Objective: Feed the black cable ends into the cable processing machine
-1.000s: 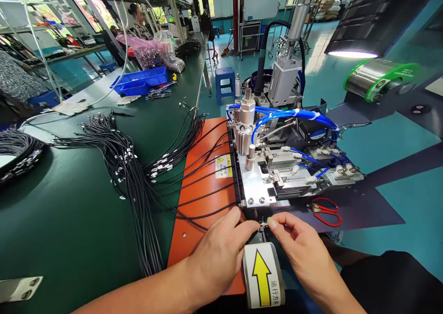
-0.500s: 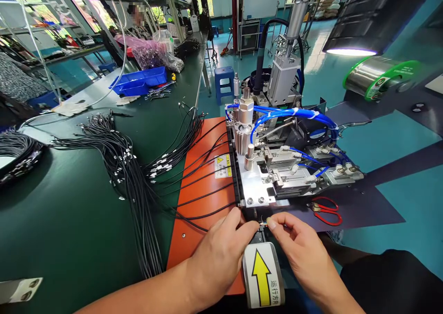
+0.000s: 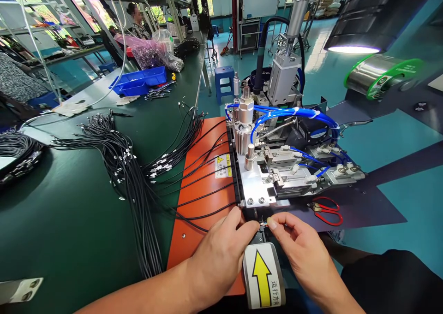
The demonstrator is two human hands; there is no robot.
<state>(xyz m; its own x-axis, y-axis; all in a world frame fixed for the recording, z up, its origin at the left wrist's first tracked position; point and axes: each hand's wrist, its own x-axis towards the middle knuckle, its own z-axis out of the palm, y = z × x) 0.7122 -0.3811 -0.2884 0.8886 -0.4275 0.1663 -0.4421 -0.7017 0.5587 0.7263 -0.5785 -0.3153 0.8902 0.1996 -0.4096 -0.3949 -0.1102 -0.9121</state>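
Observation:
My left hand (image 3: 224, 247) is closed at the front edge of the machine (image 3: 254, 185), its thumb and fingers pinching the end of a black cable (image 3: 197, 225) that comes in from the left across the orange plate (image 3: 204, 189). Fine coloured wires (image 3: 264, 224) stick out of the cable end, between both hands. My right hand (image 3: 299, 242) pinches these wire tips between thumb and forefinger. A plate with a yellow arrow (image 3: 262, 277) sits just below both hands. Other black cables lie side by side across the orange plate, running into the machine's edge.
A large bundle of black cables (image 3: 138, 203) covers the green table (image 3: 69, 231). Red-handled scissors (image 3: 325, 210) lie right of the machine. A solder spool (image 3: 380, 76) and a lamp (image 3: 360, 23) are at upper right. A blue bin (image 3: 138, 80) stands farther back; a person (image 3: 138, 21) sits behind it.
Both hands keep the same pinch on the cable end and wires, with barely any movement. The view has shifted very slightly.

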